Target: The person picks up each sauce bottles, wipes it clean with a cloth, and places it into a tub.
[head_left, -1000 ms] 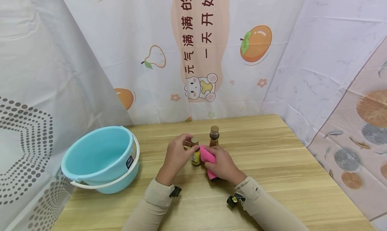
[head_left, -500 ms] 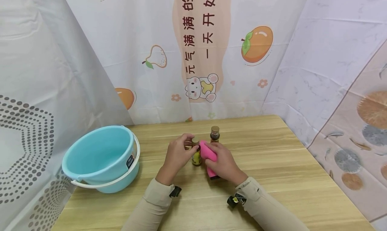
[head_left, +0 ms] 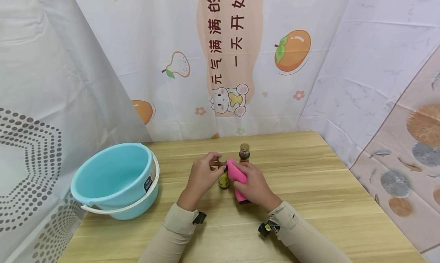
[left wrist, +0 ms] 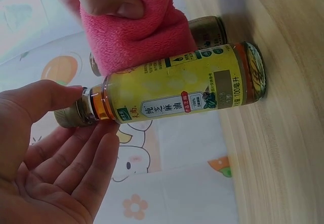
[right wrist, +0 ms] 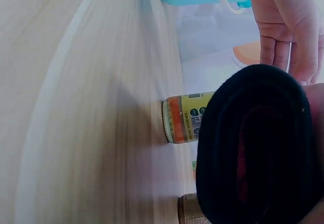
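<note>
My left hand [head_left: 203,175] pinches the gold cap and neck of a small sesame oil bottle [head_left: 224,180] with thumb and fingers. Upright on the wooden table, this bottle shows its yellow label [left wrist: 172,85] to the left wrist camera. A folded pink towel [head_left: 237,174] is gripped in my right hand [head_left: 255,184], its fuzzy side against the bottle's side in the left wrist view. Black fabric [right wrist: 255,148] forms the towel's lower end in the right wrist view and covers part of the bottle. Behind the right hand stands a second, gold-capped bottle [head_left: 244,152], partly hidden.
A light blue bucket [head_left: 113,207] with a white handle [head_left: 156,171] stands at the table's left side. The wooden table [head_left: 309,186] meets a printed curtain [head_left: 165,114] at the back. More curtain [head_left: 364,75] hangs along the right side.
My right hand has slid the pink towel slightly up beside the sesame oil bottle toward its cap. The left hand keeps its hold on the neck, and the second bottle stays put.
</note>
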Tool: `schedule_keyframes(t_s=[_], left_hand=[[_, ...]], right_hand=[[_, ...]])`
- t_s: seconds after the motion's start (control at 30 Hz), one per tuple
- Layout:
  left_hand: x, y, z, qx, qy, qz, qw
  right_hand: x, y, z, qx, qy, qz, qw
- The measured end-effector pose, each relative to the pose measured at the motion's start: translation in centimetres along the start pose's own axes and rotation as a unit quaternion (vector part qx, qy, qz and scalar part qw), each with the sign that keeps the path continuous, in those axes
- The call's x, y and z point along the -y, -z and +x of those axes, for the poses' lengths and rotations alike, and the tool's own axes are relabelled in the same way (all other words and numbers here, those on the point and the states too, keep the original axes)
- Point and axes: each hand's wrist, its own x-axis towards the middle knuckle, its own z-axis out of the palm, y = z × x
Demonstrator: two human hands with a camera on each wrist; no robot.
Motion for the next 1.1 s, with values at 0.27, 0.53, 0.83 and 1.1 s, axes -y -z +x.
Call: schedule_keyframes(t_s=[0.27,0.53,0.83,1.1], left_hand=[[-0.04,0.02,-0.02,0.000,-0.003,0.004,1.0000],[0.00,-0.06,0.00,0.002,0.000,0.004,1.0000],[-0.05,0.10,-0.11,0.013,0.006,0.012,0.9998],[0.07,0.21,-0.21,-0.015,0.003,0.035,0.9993]], right_hand=[[-0.39,-0.26,0.01,0.021,-0.006,-0.016,0.9996],[-0.65,-0.59,-0.09,0.043,-0.025,-0.019,0.9986],[-0.96,-0.96,-0.25,0.051,-0.031,-0.024,0.9979],[-1.04,-0.99,-0.27,0.049,-0.022,-0.020,0.9984]])
